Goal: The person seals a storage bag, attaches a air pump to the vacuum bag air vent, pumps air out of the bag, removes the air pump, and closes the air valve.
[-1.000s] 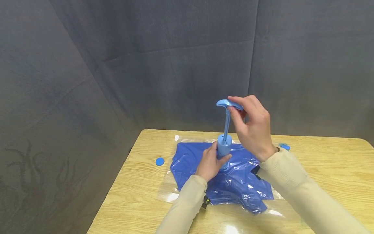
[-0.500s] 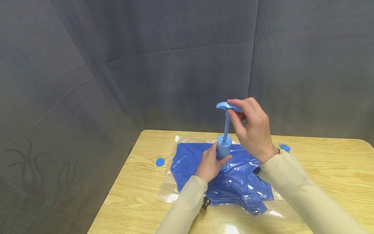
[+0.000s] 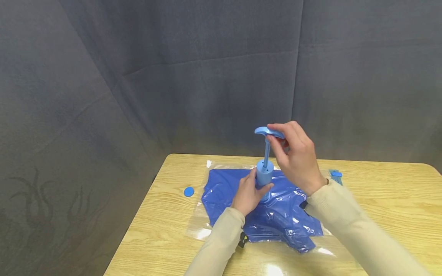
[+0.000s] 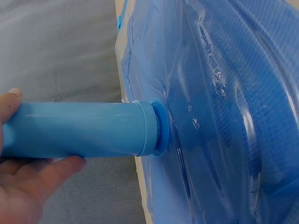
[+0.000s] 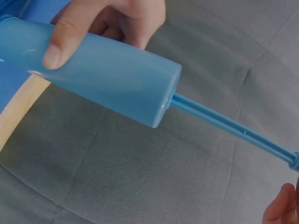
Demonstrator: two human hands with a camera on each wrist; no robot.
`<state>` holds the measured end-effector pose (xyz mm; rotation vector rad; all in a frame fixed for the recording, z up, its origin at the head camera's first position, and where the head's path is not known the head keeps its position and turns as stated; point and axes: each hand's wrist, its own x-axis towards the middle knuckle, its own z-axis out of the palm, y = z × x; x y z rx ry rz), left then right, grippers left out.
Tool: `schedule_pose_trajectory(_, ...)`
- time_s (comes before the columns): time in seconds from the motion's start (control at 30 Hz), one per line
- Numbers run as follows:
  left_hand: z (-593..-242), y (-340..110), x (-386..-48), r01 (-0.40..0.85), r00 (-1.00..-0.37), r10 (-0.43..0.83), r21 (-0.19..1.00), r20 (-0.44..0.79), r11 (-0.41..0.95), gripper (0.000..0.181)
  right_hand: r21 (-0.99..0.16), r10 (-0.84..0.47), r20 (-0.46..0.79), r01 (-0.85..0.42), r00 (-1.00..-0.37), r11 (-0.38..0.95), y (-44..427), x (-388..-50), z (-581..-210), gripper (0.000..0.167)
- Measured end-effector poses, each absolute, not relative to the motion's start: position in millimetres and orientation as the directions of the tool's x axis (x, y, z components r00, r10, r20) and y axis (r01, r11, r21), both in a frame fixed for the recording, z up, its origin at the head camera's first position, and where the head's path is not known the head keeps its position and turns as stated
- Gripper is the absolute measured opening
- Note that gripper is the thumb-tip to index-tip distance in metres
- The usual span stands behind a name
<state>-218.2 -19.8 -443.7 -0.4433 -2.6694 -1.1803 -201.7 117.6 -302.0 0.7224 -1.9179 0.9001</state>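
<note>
My right hand (image 3: 297, 155) pinches one end of the curved, light-blue plastic handle (image 3: 261, 130) between thumb and fingers; the other end is bare. My left hand (image 3: 246, 193) is wrapped about the light-blue plastic pump barrel (image 3: 264, 174), thumb on one side, fingers on the other. The barrel stands roughly upright over the clear plastic bag (image 3: 199, 220), its lower end meeting a round blue collar (image 4: 161, 126) on the film. Folded blue fabric (image 3: 224, 188) lies inside the bag, on the pale wood-grain table (image 3: 155, 222).

Change noted: the handle sits lower than it did a second ago, and less of the slim light-blue rod (image 3: 267, 154) shows above the barrel. The barrel and my left hand show no clear shift. I judge this a downstroke in progress, unfinished, since a good length of rod remains exposed. A steady left grip appears necessary to keep the barrel seated.

Also recorded: a flat blue disc (image 3: 188, 191) beside the bag.
</note>
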Motion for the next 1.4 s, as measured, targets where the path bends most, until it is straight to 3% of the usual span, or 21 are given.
schedule_pose_trajectory(0.8,-443.4,-20.9,-218.0,0.339,-0.940,0.205,0.690,0.272,0.640,0.058,-0.425,-0.232,0.700,-0.655,-0.676,0.625,122.0,-199.2,-335.0,0.025)
schedule_pose_trajectory(1.4,-446.4,-21.4,-218.6,0.371,-0.927,0.211,0.667,0.311,0.646,0.058,-0.469,-0.260,0.606,-0.602,-0.752,0.646,122.2,-201.4,-353.9,0.019)
